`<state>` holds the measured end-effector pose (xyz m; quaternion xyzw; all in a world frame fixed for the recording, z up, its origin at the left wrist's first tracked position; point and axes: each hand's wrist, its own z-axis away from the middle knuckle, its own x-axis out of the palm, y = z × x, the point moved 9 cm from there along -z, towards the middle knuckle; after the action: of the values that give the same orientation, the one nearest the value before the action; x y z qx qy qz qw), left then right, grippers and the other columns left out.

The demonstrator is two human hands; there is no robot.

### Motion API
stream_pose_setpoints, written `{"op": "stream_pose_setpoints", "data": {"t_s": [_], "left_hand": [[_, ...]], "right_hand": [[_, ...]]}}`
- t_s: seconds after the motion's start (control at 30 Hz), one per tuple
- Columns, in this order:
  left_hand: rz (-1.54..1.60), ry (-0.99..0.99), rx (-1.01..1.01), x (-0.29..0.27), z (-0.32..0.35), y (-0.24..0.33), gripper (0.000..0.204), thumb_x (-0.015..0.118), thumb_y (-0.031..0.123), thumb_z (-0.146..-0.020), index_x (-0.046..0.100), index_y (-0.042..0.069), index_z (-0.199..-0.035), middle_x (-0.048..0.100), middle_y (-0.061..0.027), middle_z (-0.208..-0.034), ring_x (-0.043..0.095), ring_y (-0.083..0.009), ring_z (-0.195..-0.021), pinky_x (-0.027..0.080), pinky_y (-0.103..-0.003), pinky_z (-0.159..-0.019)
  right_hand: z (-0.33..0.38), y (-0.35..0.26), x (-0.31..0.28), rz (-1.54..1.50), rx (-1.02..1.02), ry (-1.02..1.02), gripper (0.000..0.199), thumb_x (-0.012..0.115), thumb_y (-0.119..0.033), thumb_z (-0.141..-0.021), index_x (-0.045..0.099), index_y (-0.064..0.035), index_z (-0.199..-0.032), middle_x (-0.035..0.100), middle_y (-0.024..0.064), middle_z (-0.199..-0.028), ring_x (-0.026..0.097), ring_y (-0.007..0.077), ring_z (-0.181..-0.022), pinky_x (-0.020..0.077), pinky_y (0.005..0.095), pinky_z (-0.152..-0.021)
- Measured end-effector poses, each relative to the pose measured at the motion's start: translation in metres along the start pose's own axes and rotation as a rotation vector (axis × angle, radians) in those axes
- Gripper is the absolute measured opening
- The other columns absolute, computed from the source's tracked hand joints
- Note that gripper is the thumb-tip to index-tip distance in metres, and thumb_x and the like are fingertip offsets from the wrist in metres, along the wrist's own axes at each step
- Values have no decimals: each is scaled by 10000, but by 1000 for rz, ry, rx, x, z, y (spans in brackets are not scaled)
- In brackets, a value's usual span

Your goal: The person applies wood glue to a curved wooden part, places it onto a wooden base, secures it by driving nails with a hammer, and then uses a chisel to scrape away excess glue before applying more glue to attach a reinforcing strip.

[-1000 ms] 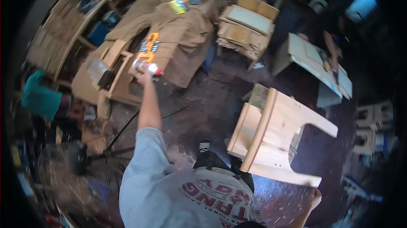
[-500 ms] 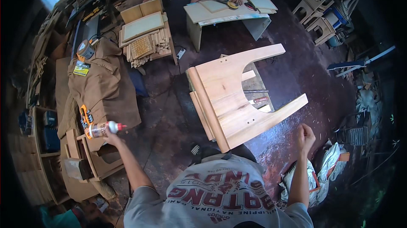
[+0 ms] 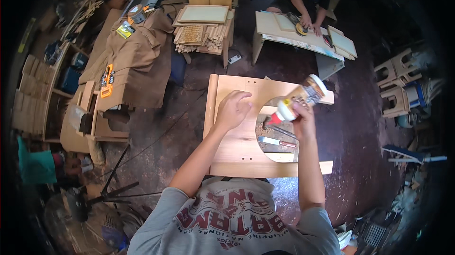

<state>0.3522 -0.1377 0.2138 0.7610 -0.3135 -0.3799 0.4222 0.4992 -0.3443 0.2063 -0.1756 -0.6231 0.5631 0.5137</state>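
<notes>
My right hand (image 3: 304,118) grips a glue bottle (image 3: 310,90) with a white body, a printed label and a red nozzle. The bottle is tilted, its nozzle pointing down and left over the curved cutout of a pale wooden panel (image 3: 234,143). That panel lies in front of me, with a rounded strip along its left edge and small paired holes. Over its left part is my left hand (image 3: 233,111), empty, fingers loosely bent and apart; whether it touches the wood I cannot tell. Through the cutout show a chisel (image 3: 279,142) with a reddish-brown handle and a dark rod (image 3: 284,132).
A cloth-covered bench (image 3: 147,60) at left bears a can (image 3: 136,14) and an orange tool holder (image 3: 107,82). Stacked wood pieces (image 3: 213,39) stand beyond. Across, another person works with a sander (image 3: 300,28) at a low table (image 3: 270,27). A fan (image 3: 76,205) stands lower left.
The glue bottle has gone from my left hand at the side bench to my right hand above the panel. My left hand has come over the panel. The view has turned left.
</notes>
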Motion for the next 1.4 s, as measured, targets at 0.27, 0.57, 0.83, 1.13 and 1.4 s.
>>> {"op": "stream_pose_setpoints", "data": {"t_s": [0.27,0.57,0.83,1.13,1.4], "left_hand": [[-689,300,-129,25,-61,-55,45,682,112,-889,713,105,-920,682,-86,-943,696,-344,-810,555,-482,-739],[-1142,-362,147,48,-120,-41,134,698,273,-849,786,174,-826,752,-40,-892,729,-275,-763,568,-422,-661],[-1296,-490,254,62,-117,-42,148,669,250,-903,743,126,-870,736,-56,-788,725,-292,-701,568,-429,-634],[-676,537,-233,-10,1,-30,173,654,107,-906,752,35,-1028,757,-166,-1053,727,-337,-974,571,-421,-869],[-836,533,-93,-2,23,-4,182,697,127,-859,722,49,-1021,705,-141,-1193,642,-333,-1152,507,-434,-1004]], "right_hand": [[-51,-58,-171,-178,-54,239,436,708,-254,-949,585,-97,-1337,678,71,-1255,649,228,-1190,518,486,-1027],[-48,-40,-182,-40,35,173,467,751,-223,-934,567,-128,-1353,663,37,-1220,651,199,-1133,544,415,-972],[-62,-19,-122,-17,176,115,417,754,-265,-928,603,-117,-1287,683,56,-1191,678,194,-1087,606,401,-880],[-16,-199,-24,-191,-893,-14,557,754,-71,-886,542,58,-1385,640,178,-1327,638,248,-1187,533,353,-1004],[-140,27,14,-102,-139,-83,404,803,-94,-887,585,-71,-1227,676,46,-1070,674,135,-900,596,305,-756]]}}
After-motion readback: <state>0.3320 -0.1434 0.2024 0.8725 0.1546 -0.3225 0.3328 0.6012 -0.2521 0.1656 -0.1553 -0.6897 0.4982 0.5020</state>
